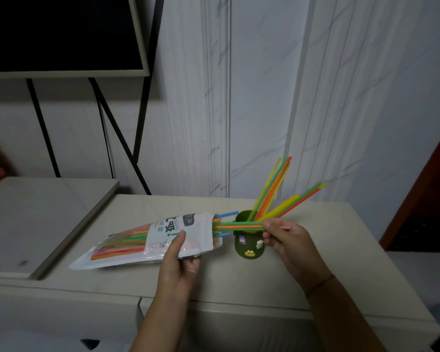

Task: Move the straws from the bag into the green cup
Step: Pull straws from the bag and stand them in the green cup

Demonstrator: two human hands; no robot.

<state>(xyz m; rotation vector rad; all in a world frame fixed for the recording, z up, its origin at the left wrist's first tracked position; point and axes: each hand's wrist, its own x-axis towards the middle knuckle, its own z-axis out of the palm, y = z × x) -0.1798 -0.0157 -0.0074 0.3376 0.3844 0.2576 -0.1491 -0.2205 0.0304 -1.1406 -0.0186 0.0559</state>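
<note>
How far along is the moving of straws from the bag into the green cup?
Partly done. Done: a bunch of straws stands in the green cup, fanning up and right. In hand: the right hand pinches a few green and orange straws half out of the bag, which the left hand grips. Left: many straws lie inside the bag.

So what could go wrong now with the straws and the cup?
1. The cup is small, and the leaning straws in it tip far to one side, so it might fall over.
2. The right hand pinches the pulled straws right across the cup's top; a bump could knock it.
3. Loose blue straws poke out of the bag held by the left hand; they might slide onto the table.
</note>
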